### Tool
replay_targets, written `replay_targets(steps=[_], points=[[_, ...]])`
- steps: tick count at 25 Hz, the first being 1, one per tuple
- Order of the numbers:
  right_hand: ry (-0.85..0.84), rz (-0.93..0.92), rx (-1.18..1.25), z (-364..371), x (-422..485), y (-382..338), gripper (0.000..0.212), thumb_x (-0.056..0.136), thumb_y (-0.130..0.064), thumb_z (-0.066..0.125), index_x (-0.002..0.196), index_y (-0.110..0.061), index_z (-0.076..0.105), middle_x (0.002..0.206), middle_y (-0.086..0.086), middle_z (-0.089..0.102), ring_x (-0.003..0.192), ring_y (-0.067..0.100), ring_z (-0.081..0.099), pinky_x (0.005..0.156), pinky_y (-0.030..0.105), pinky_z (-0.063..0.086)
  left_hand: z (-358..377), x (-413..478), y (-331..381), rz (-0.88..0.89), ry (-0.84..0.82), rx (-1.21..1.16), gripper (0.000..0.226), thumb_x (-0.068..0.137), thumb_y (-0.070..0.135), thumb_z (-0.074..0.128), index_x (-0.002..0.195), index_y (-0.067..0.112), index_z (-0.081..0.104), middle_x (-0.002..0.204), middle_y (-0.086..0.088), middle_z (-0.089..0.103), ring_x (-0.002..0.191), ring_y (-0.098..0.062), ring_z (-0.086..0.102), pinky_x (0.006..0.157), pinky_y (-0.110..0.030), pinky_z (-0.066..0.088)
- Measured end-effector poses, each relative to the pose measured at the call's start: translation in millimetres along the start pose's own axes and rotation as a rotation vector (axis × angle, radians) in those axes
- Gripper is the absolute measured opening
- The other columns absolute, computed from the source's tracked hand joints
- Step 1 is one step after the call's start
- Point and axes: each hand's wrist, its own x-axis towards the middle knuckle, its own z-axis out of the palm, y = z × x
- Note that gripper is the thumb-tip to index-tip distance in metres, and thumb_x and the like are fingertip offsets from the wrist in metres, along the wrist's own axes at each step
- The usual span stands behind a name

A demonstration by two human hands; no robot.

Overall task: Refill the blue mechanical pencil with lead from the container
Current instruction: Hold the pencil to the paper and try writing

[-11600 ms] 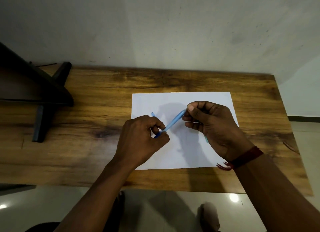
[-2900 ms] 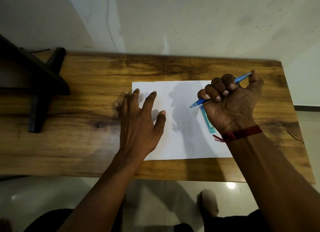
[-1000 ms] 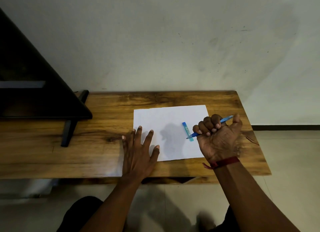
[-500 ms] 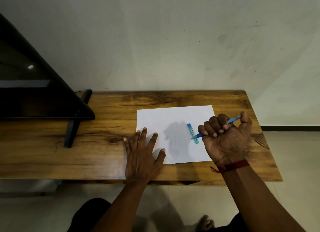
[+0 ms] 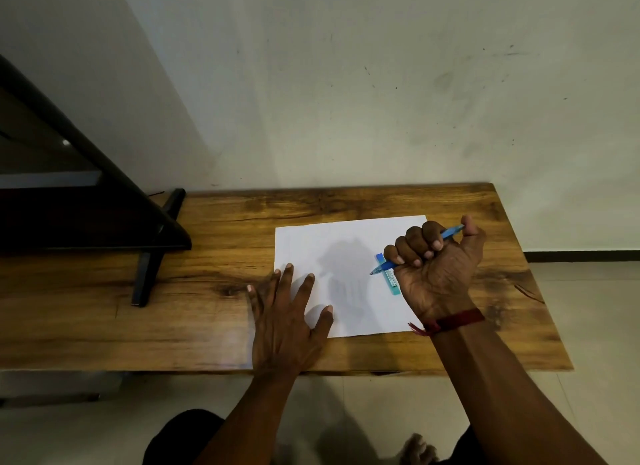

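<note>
Head view: the blue mechanical pencil (image 5: 388,265) is gripped in the fist of the right hand (image 5: 437,269), held above the right part of the white paper sheet (image 5: 346,242). Its pointed tip juts out to the left below the little finger, and its rear end (image 5: 456,229) sticks out to the upper right, where the thumb is laid against it. The right fingers (image 5: 420,237) are curled tightly together around the barrel. A red thread band (image 5: 453,320) is worn on the right wrist.

Just under the fist, the lead container (image 5: 390,281) is seen lying flat on the sheet, a slim light-blue case with a darker blue end turned away from the person; its upper part is crossed by the pencil. Whether it is open or capped cannot be told.

The left hand (image 5: 285,320) is pressed palm down on the counter (image 5: 173,319), its fingers spread, with the forefinger and thumb resting on the sheet's lower left corner and the other fingertips on bare wood. Nothing is held in it.

The sheet is laid on the right half of the wooden counter. At the far left, a dark stand with slanted legs (image 5: 149,253) is set on the counter. A plain pale wall (image 5: 346,83) is seen behind, and tiled floor (image 5: 588,308) to the right.
</note>
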Motion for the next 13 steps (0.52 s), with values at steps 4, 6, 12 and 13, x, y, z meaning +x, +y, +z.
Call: replay_targets(steps=[4, 6, 12, 13], points=[[-0.003, -0.002, 0.027, -0.2, -0.8, 4.7, 0.057, 0.089, -0.06, 0.027, 0.053, -0.015, 0.033, 0.047, -0.002, 0.021, 0.042, 0.011, 0.019, 0.05, 0.027, 0.024, -1.2, 0.6, 1.2, -0.006, -0.01, 0.008, 0.066, 0.084, 0.07, 0.033, 0.137, 0.033, 0.046, 0.154, -0.007, 0.035, 0.143, -0.029, 0.026, 0.116, -0.062, 0.007], [-0.017, 0.009, 0.021, 1.1, 0.2, 4.9, 0.058, 0.085, -0.064, 0.033, 0.053, -0.015, 0.032, 0.05, -0.002, 0.017, 0.042, 0.012, 0.017, 0.052, 0.028, 0.023, -0.4, 1.0, 1.1, -0.009, -0.006, 0.015, 0.066, 0.084, 0.07, 0.032, 0.138, 0.032, 0.045, 0.154, -0.007, 0.035, 0.143, -0.029, 0.026, 0.116, -0.062, 0.004], [0.01, -0.001, -0.016, -0.3, 5.2, 8.3, 0.052, 0.086, -0.055, 0.035, 0.051, -0.016, 0.032, 0.045, -0.003, 0.021, 0.04, 0.012, 0.018, 0.05, 0.027, 0.023, 0.1, -0.5, 0.7, 0.005, 0.011, 0.03, 0.066, 0.085, 0.068, 0.035, 0.14, 0.032, 0.042, 0.155, -0.007, 0.033, 0.143, -0.029, 0.025, 0.115, -0.063, 0.006], [0.01, -0.011, -0.009, -1.4, 5.9, 10.4, 0.052, 0.089, -0.052, 0.031, 0.051, -0.016, 0.032, 0.044, -0.003, 0.023, 0.04, 0.012, 0.019, 0.049, 0.027, 0.024, -0.1, -0.9, 0.8, 0.006, 0.013, 0.032, 0.066, 0.085, 0.068, 0.035, 0.141, 0.032, 0.041, 0.155, -0.007, 0.033, 0.144, -0.029, 0.025, 0.115, -0.063, 0.006]])
